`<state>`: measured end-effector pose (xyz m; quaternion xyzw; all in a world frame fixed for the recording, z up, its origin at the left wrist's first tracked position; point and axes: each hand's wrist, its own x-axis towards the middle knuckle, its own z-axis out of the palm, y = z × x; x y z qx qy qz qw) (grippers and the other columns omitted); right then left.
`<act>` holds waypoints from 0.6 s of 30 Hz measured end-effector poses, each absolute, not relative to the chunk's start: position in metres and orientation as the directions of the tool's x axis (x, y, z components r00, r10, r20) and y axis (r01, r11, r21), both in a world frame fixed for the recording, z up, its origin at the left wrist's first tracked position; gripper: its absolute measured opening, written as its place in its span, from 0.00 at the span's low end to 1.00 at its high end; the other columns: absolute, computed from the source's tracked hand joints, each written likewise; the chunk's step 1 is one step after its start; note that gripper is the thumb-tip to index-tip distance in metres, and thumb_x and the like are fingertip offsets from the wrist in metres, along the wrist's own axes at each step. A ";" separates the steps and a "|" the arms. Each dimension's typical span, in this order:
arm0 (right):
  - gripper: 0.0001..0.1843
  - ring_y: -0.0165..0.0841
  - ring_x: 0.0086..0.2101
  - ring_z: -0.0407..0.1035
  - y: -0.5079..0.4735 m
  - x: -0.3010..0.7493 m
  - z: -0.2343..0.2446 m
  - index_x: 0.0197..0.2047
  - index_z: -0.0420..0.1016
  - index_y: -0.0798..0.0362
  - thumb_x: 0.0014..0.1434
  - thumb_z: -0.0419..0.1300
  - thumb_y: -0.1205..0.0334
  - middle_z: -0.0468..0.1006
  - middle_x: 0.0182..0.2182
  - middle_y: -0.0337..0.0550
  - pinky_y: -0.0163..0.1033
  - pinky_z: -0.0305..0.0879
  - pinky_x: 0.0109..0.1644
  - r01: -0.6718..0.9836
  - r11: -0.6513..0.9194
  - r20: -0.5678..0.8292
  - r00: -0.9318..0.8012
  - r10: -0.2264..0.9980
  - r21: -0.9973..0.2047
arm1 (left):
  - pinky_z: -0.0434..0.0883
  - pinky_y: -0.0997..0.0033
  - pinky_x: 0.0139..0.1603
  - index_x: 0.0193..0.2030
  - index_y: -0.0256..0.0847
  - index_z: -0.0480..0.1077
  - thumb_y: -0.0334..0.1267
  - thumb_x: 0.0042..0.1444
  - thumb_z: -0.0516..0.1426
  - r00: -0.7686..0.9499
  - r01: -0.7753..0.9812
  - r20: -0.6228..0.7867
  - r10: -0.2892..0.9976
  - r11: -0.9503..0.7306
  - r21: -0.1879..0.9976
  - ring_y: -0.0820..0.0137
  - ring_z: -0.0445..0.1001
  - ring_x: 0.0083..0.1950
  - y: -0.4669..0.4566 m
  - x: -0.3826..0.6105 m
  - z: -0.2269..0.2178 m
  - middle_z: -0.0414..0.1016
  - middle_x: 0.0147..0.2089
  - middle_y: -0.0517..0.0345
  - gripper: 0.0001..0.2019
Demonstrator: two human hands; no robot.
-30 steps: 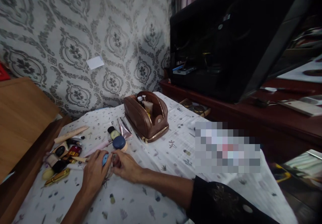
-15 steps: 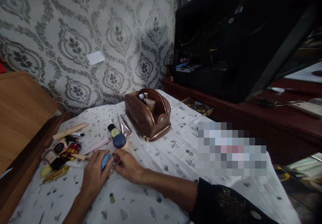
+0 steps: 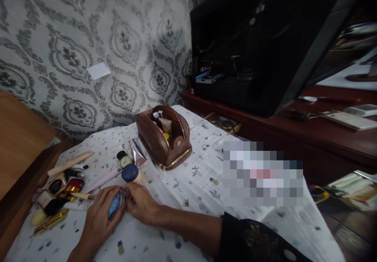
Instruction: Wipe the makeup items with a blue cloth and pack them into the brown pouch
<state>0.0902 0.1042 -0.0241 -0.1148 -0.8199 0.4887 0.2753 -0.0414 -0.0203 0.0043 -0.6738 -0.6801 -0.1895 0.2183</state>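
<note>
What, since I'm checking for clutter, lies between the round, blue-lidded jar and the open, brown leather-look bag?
In the head view: a flat, shiny pink tube and, beside the bag, a slim dark item too blurred to identify.

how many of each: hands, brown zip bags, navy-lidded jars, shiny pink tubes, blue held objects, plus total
Hands: 2 (left hand, right hand)
Brown zip bag: 1
Navy-lidded jar: 1
Shiny pink tube: 1
Blue held object: 1
Total: 6

On our bench [image 3: 160,244]
We see a jar [image 3: 131,173] just behind our right hand [image 3: 140,203], and a bag [image 3: 156,140] farther back to the right, with a tube [image 3: 166,125] inside.
</note>
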 end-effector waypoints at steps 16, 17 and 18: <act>0.18 0.37 0.40 0.70 0.107 0.101 -0.012 0.48 0.70 0.53 0.54 0.53 0.73 0.73 0.41 0.46 0.41 0.69 0.47 -0.039 0.500 0.307 -0.829 0.467 -0.865 | 0.71 0.61 0.46 0.46 0.45 0.70 0.46 0.65 0.50 -0.228 0.973 0.558 0.798 0.203 0.107 0.59 0.75 0.44 -0.010 -0.033 -0.001 0.77 0.42 0.51 0.12; 0.18 0.37 0.40 0.70 0.107 0.101 -0.012 0.48 0.70 0.53 0.54 0.53 0.73 0.73 0.41 0.47 0.41 0.69 0.47 -0.038 0.497 0.303 -0.831 0.466 -0.867 | 0.72 0.60 0.46 0.47 0.45 0.70 0.45 0.65 0.50 -0.232 0.972 0.558 0.796 0.199 0.120 0.59 0.75 0.45 -0.010 -0.034 -0.001 0.77 0.43 0.51 0.12; 0.18 0.37 0.41 0.70 0.107 0.101 -0.012 0.48 0.70 0.53 0.54 0.53 0.73 0.73 0.41 0.46 0.41 0.69 0.47 -0.039 0.491 0.301 -0.830 0.469 -0.871 | 0.72 0.60 0.47 0.47 0.45 0.71 0.44 0.65 0.50 -0.231 0.973 0.557 0.798 0.191 0.130 0.59 0.75 0.46 -0.011 -0.035 -0.002 0.77 0.44 0.50 0.12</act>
